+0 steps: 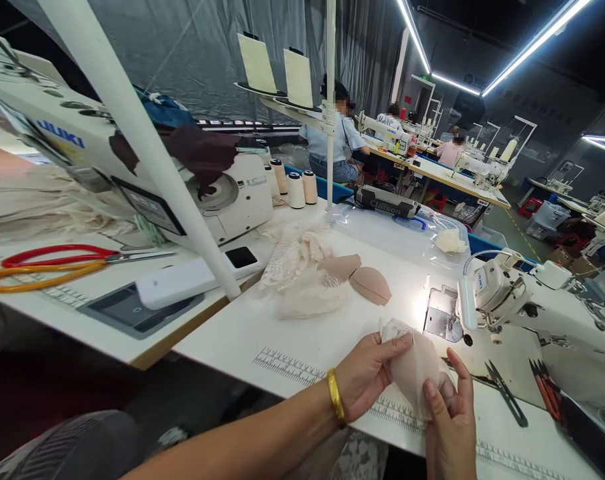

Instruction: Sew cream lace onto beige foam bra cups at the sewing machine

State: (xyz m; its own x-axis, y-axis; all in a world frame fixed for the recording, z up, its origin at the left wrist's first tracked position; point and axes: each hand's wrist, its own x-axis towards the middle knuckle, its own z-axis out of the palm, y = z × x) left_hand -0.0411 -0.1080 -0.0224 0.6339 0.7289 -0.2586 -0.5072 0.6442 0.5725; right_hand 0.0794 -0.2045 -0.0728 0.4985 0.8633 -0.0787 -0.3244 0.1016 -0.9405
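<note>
Head view, down onto the near edge of the white table (262, 327), just in front of the sewing machine (502, 287). Left hand (367, 373) curled around the left side of a beige padded cup (415, 370), thumb pinching its lace edge; right hand (450, 420) closed on the lower right rim, fingers half bent. Held just above the tabletop between both hands. Probably light, soft and springy, easily creased, lace prone to snagging; best gripped at the rim, not the dome. Two spare cups (370, 285) and a lace pile (302, 273) further back.
</note>
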